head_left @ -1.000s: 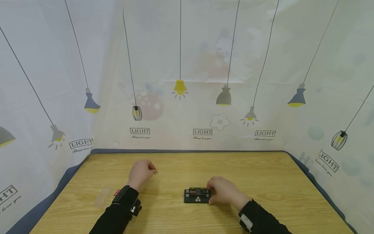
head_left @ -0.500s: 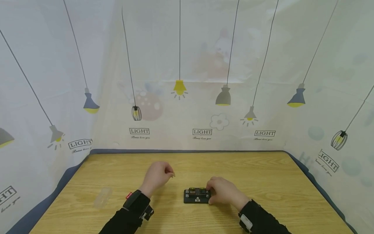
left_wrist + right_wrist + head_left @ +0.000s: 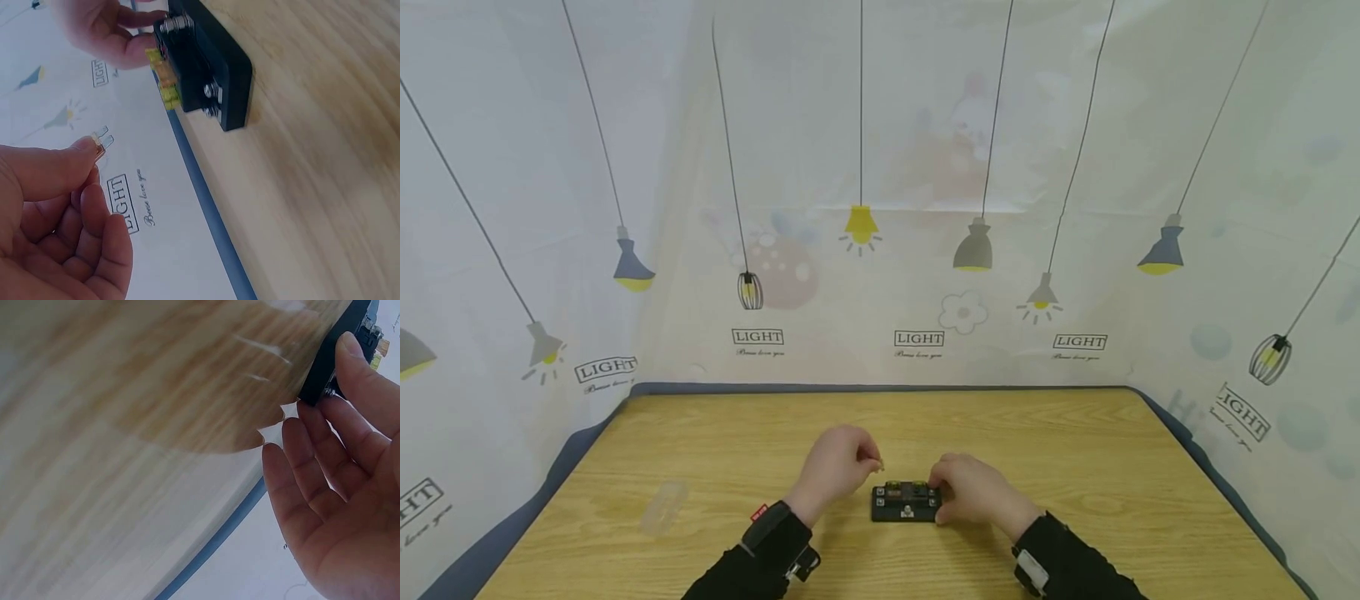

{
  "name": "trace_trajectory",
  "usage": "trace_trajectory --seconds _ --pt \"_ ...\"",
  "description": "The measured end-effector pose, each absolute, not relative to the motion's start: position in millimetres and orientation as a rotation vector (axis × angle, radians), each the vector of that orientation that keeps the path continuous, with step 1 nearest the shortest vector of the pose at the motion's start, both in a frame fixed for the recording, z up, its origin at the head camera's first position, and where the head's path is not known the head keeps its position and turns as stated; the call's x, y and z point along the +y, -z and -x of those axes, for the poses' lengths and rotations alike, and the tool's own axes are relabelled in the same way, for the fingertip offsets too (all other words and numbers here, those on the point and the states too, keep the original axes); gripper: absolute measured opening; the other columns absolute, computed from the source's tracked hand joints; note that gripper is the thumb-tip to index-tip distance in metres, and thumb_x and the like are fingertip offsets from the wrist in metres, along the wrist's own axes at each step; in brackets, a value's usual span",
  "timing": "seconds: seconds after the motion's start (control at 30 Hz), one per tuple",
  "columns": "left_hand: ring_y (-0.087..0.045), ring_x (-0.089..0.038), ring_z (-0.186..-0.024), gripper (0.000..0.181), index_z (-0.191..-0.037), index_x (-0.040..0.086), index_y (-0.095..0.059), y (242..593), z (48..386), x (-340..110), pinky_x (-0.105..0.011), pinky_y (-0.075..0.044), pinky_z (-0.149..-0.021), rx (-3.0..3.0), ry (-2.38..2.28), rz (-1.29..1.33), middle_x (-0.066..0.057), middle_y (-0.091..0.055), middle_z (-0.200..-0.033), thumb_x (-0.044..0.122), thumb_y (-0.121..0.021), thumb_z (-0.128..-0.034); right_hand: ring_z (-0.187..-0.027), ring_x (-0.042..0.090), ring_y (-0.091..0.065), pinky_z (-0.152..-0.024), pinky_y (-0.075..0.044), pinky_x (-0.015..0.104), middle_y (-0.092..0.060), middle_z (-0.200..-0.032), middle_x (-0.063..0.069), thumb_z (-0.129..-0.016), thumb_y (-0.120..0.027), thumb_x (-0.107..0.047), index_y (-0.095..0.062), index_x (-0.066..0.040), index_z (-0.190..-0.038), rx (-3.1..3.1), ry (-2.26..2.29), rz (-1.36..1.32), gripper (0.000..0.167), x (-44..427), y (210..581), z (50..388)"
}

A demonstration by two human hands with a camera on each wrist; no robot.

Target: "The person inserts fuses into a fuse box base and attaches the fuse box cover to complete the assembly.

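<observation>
My left hand (image 3: 838,462) pinches a small blade fuse (image 3: 102,145) between thumb and index finger. Its two metal prongs stick out past the fingertips in the left wrist view. Just to the right, a black fuse block (image 3: 906,503) rests on the table, apart from the held fuse. Along its far side sit yellow fuses (image 3: 170,97) with an orange fuse (image 3: 165,75) between them, and metal terminal screws (image 3: 212,91) show at its end. My right hand (image 3: 976,490) grips the right end of the block by thumb and fingers; part of that end is hidden.
A clear plastic piece (image 3: 665,508), perhaps a small bag, lies on the left of the wooden table (image 3: 1037,425). Behind the table hangs a pale curtain (image 3: 850,350) printed with lamps.
My left hand has moved right and slightly nearer to me, carrying the fuse close to the block. The right hand and the block have stayed in place.
</observation>
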State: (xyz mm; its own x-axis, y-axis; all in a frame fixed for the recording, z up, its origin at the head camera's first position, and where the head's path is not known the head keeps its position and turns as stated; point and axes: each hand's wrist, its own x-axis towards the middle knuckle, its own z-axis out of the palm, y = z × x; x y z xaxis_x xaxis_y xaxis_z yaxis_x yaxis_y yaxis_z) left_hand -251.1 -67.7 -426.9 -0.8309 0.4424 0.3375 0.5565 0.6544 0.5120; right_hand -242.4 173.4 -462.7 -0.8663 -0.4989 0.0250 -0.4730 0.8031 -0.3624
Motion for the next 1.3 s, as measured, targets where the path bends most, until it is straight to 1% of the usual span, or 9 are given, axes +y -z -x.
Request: trace_trajectory --seconds 0.33,0.53,0.8,1.1,1.3 --pt "-0.054 -0.006 -0.066 0.011 -0.079 0.014 -0.073 432 246 -48 -0.026 -0.048 -0.063 -2.731 0.929 0.867 0.009 -0.062 -0.074 0.006 -0.077 -0.0852 -0.078 0.011 -0.053 -0.075 -0.049 0.036 -0.057 -0.087 -0.007 -0.071 -0.09 -0.018 -0.07 -0.013 -0.094 2.914 0.556 0.829 0.031 174 462 243" --pt "-0.054 -0.005 -0.065 0.01 -0.078 0.014 -0.074 438 246 -36 -0.024 -0.048 -0.062 -2.738 0.887 0.916 0.01 -0.062 -0.073 0.007 -0.078 -0.0834 -0.075 0.01 -0.05 -0.073 -0.048 0.034 -0.055 -0.086 -0.007 -0.07 -0.09 -0.017 -0.069 -0.013 -0.092 2.914 0.571 0.852 0.03 175 463 244" --pt "-0.054 -0.005 -0.067 0.01 -0.076 0.015 -0.074 441 246 -25 -0.024 -0.047 -0.063 -2.767 0.782 0.914 0.01 -0.061 -0.073 0.009 -0.08 -0.0805 -0.077 0.011 -0.051 -0.074 -0.048 0.035 -0.056 -0.086 -0.006 -0.07 -0.09 -0.016 -0.069 -0.012 -0.092 2.908 0.589 0.844 0.03 175 461 242" --pt "-0.051 -0.005 -0.068 0.01 -0.079 0.016 -0.072 445 246 -18 -0.024 -0.045 -0.062 -2.788 0.668 0.911 0.009 -0.058 -0.073 0.011 -0.08 -0.082 -0.078 0.011 -0.051 -0.077 -0.049 0.036 -0.057 -0.088 -0.006 -0.071 -0.089 -0.016 -0.069 -0.013 -0.092 2.905 0.598 0.826 0.029 175 462 243" --pt "-0.052 -0.006 -0.068 0.01 -0.079 0.016 -0.072 446 247 -16 -0.024 -0.047 -0.063 -2.782 0.627 0.941 0.009 -0.058 -0.074 0.011 -0.079 -0.0827 -0.078 0.011 -0.051 -0.076 -0.048 0.036 -0.057 -0.087 -0.005 -0.072 -0.089 -0.015 -0.069 -0.013 -0.092 2.902 0.595 0.84 0.029 175 463 243"
